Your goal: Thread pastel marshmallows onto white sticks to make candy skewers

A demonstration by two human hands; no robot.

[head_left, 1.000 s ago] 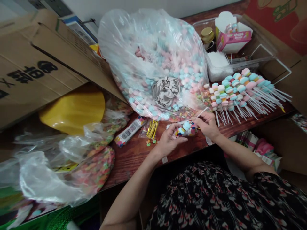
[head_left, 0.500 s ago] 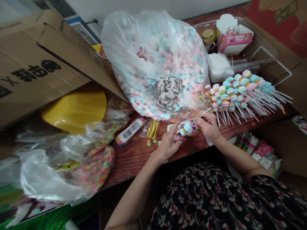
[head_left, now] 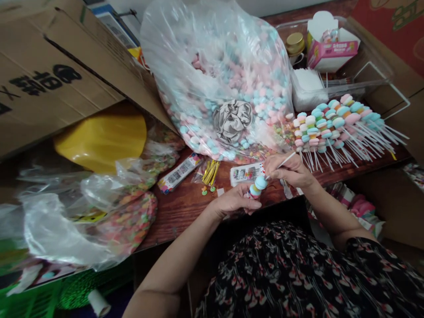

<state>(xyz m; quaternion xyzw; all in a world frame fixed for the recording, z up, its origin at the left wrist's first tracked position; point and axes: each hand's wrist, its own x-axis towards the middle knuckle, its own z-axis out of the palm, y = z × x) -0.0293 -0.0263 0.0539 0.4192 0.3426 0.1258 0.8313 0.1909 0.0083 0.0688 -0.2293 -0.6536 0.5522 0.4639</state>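
Observation:
Between my hands is a marshmallow lollipop (head_left: 260,182) with blue and pale yellow pieces. My left hand (head_left: 236,201) closes round its lower end, where a bit of coloured printed wrapper shows. My right hand (head_left: 293,171) pinches its white stick (head_left: 286,159) just to the right of the marshmallows. A pack of printed clear wrappers (head_left: 245,173) lies on the table just behind the hands. Off to the left are gold twist ties (head_left: 210,172) and two small gummy pieces (head_left: 204,191).
A large clear bag of pastel marshmallows (head_left: 265,101) fills the back of the table. Many finished lollipops (head_left: 334,121) are stacked at right, before a clear plastic bin (head_left: 374,79). Bags of gummies (head_left: 132,221) and a cardboard box (head_left: 29,84) stand left.
My left hand has shifted slightly down. The printed wrapper, spread around the marshmallows before, now shows only low by my left hand, and the pack behind is more exposed. The view has shifted slightly.

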